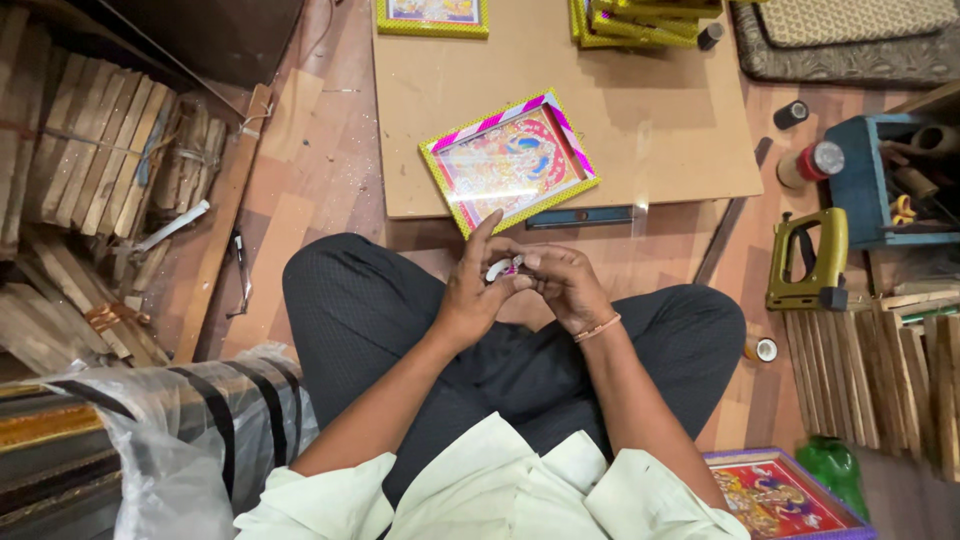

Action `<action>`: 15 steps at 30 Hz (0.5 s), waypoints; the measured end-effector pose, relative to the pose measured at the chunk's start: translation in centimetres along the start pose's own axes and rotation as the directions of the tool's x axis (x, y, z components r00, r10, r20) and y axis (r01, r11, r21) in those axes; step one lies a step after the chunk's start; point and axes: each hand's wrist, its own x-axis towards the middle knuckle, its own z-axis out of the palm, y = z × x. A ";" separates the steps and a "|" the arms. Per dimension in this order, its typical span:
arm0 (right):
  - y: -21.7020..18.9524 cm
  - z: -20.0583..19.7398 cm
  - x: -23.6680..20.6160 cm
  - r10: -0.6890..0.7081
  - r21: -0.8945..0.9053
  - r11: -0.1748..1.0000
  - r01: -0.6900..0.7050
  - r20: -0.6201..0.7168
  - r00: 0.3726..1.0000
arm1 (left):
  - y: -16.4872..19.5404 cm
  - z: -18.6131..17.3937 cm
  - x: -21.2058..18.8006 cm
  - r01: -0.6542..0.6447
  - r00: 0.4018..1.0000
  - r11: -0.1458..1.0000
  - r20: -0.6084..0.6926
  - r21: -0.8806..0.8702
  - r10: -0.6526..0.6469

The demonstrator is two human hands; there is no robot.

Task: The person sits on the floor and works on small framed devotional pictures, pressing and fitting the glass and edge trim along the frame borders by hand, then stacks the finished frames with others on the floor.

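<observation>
Both hands meet above the lap, and the grip is a shared pinch: the left hand (470, 295) presses thumb and curled fingers onto a small white-and-pink piece (503, 267), its forefinger sticking straight up, while the right hand (562, 285) closes its fingertips on the same piece from the other side. What the piece is cannot be told; it is mostly hidden between the fingers. It looks light and thin, probably a bit of tape or a small fitting, so it should take only a fingertip hold at its edges; squeezed harder it would likely bend or slip.

Largest in view is the brown board (640, 120) lying on the floor in front of the crossed legs. On its near edge rests a framed picture (510, 160) with a yellow and pink striped border, tilted, just beyond the hands. It is glossy in front and stiff in the frame, best held by two opposite sides. More yellow frames (640, 20) are stacked at the far edge of the board.

To the left lie bundles of wooden strips (90, 150). To the right stands a green staple gun (810, 262), beside a blue tool box (865, 180), with a small tape roll (762, 349) near the right knee.
</observation>
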 end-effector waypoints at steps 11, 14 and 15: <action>1.0 -0.5 0.3 -0.014 -0.013 1.000 0.013 -0.048 0.999 | -0.6 0.0 0.0 0.037 0.999 0.998 -0.030 0.051 -0.036; 1.4 0.0 0.6 -0.077 -0.110 0.992 0.065 -0.104 0.992 | -1.3 0.1 0.3 0.162 0.969 0.987 -0.188 -0.017 -0.162; 1.6 0.2 0.7 -0.108 -0.151 0.985 0.089 -0.124 0.986 | -1.3 0.0 0.4 0.151 0.968 0.984 -0.217 0.099 -0.127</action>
